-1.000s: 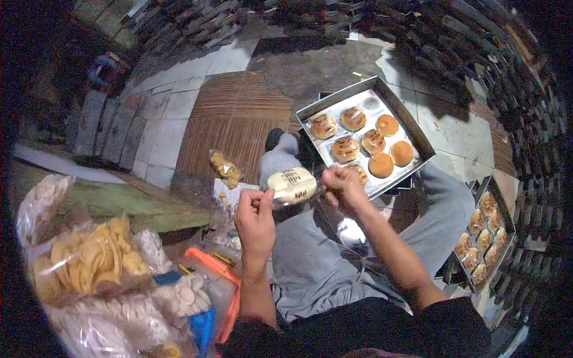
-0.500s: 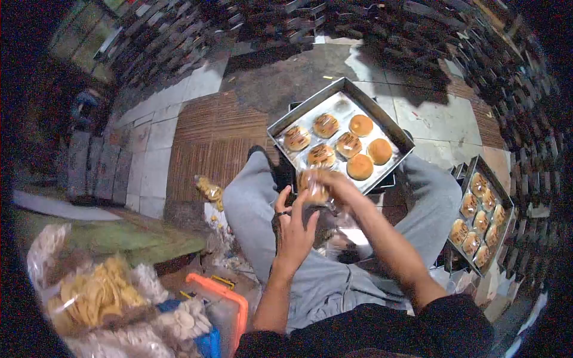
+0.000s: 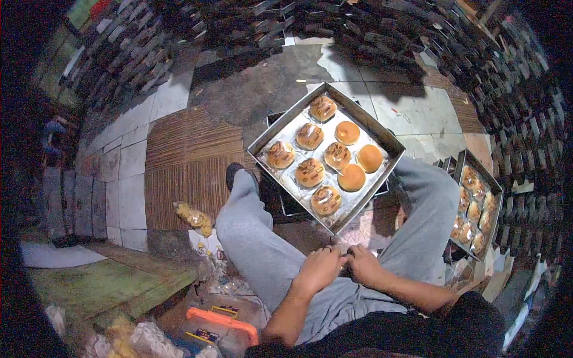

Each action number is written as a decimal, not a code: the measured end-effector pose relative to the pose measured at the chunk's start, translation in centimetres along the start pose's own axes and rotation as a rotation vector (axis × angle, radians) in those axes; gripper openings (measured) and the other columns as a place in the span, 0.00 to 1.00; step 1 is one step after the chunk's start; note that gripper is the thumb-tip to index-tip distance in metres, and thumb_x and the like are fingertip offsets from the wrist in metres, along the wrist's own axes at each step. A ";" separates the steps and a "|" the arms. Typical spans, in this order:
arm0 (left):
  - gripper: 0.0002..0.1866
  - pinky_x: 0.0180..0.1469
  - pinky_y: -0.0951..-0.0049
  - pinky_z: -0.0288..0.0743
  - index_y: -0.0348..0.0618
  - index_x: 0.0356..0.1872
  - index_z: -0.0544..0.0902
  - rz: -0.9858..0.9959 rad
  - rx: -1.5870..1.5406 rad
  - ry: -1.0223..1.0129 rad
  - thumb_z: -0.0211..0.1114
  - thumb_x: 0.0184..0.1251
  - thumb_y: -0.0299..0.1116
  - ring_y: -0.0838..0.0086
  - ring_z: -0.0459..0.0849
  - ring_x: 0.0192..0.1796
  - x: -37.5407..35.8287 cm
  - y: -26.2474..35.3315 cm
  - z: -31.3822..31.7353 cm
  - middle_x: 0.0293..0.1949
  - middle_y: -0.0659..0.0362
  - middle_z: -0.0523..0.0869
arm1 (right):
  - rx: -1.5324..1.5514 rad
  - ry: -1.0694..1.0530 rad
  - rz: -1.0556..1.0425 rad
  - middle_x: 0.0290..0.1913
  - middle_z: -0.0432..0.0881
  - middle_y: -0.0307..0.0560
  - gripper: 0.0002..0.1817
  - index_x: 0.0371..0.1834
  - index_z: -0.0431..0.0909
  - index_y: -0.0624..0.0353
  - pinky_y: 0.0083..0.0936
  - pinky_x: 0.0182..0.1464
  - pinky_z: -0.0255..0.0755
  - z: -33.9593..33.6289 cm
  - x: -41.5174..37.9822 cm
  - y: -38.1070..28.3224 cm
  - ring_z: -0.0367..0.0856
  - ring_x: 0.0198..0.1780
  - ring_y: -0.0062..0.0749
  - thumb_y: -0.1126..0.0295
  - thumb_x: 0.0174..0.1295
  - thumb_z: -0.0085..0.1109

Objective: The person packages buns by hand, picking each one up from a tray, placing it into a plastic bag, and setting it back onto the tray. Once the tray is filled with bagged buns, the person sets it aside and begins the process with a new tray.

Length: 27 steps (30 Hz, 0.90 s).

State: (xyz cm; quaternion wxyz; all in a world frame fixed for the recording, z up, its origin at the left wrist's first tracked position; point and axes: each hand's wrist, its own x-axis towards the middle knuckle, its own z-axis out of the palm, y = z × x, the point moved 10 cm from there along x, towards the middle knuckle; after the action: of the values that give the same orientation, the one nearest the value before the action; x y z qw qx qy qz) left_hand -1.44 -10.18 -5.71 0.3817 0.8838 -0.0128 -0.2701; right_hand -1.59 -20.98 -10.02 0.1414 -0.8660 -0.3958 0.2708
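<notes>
Over my lap, my left hand and my right hand are drawn close together, both with fingers closed. Whatever they pinch, if anything, is too small and hidden to name. Just beyond them a square metal baking tray rests tilted cornerwise on another dark tray, between my knees. Several round buns in clear wrappers with dark print lie in it, one wrapped bun at the far corner and another wrapped bun at the near corner. Three plain golden buns, including a bare bun, sit toward the right side.
On the right stands a second tray of wrapped buns. A bag of yellow snacks lies on the floor at left. Near my left side are a green bench, a clear box with an orange handle and bagged goods.
My hands have drawn back from the tray's near corner to my lap and come together. A wrapped bun now lies at the far corner, formerly bare. The view has shifted slightly.
</notes>
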 end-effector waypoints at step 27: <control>0.35 0.79 0.53 0.52 0.43 0.75 0.66 0.349 0.018 0.683 0.66 0.70 0.39 0.53 0.64 0.80 -3.2 13.4 -12.4 0.76 0.47 0.69 | 0.400 0.420 -0.383 0.83 0.35 0.76 0.56 0.81 0.43 0.72 0.46 0.85 0.36 -18.2 -0.1 -5.7 0.32 0.85 0.65 0.69 0.49 0.65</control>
State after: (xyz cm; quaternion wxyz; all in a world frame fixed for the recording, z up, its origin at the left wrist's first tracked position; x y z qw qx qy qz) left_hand 4.27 -10.70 11.91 0.3963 0.9108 -0.0375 0.1092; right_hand 5.45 -17.94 7.48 0.4351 -0.7681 -0.4522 0.1275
